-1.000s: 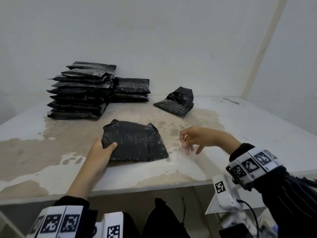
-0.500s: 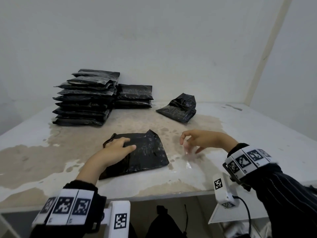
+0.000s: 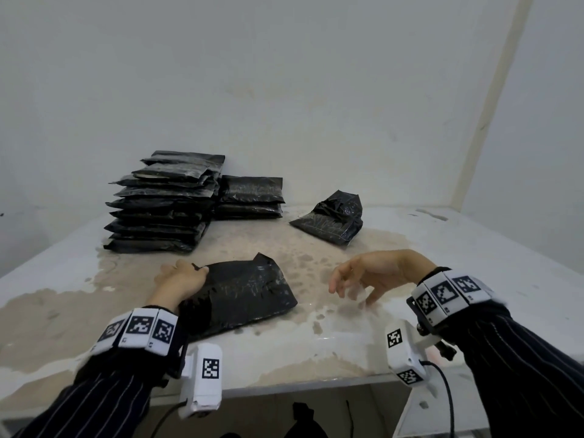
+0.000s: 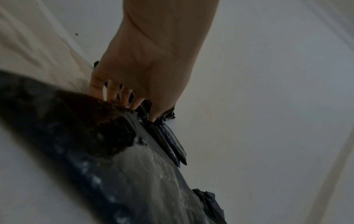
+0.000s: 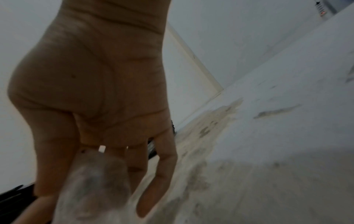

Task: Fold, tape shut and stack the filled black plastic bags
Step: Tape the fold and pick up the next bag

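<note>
On the table (image 3: 474, 263), seen from the head, the bag (image 3: 243, 292) has turned since a second ago: it lay square to the edge and now sits skewed, one corner pointing toward the wall. The left hand (image 3: 181, 281), which held the near left edge then, has slid up to the far left corner and curls over the loose mouth there. The right hand (image 3: 369, 276) still hovers just beside the bag, fingers loosely bent; something pale and see-through hangs from them, probably a strip of tape. Behind stand two stacks (image 3: 164, 203) of finished bags, and a crumpled bag (image 3: 331, 221) lies apart to the right.

From the left wrist, the fingers (image 4: 113, 92) and thumb pinch the gathered plastic at the bag's (image 4: 134, 166) mouth, so the fold looks under way, not yet flat.

From the right wrist, a cloudy film (image 5: 95, 181) hangs off the fingers (image 5: 164, 163). Whether it is pinched or merely stuck I cannot tell. If it is tape, sealing likely comes next, once the flap is pressed down.
</note>
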